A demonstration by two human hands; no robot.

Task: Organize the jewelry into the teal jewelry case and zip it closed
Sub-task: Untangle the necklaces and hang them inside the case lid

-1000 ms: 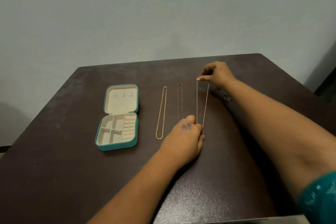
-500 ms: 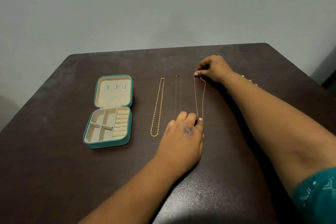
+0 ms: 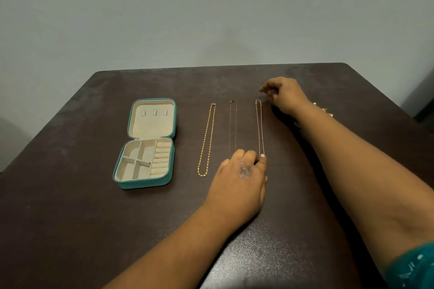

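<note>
The teal jewelry case lies open at the left of the dark table, its cream lid flat behind the divided base. Three necklaces lie in straight lines to its right: a thick gold chain, a thin chain and a thin rose-gold chain. My left hand rests on the table and touches the near end of the rose-gold chain with one fingertip. My right hand hovers just past the chain's clasp end, fingers loosely curled and holding nothing.
Small gold pieces lie on the table behind my right forearm, partly hidden by it. A plain wall stands behind the table's far edge. The table's right corner falls away near a dark gap.
The rose-gold chain was stretched between both hands above the table; it now lies flat. My right hand has let go of the clasp end and lifted away.
</note>
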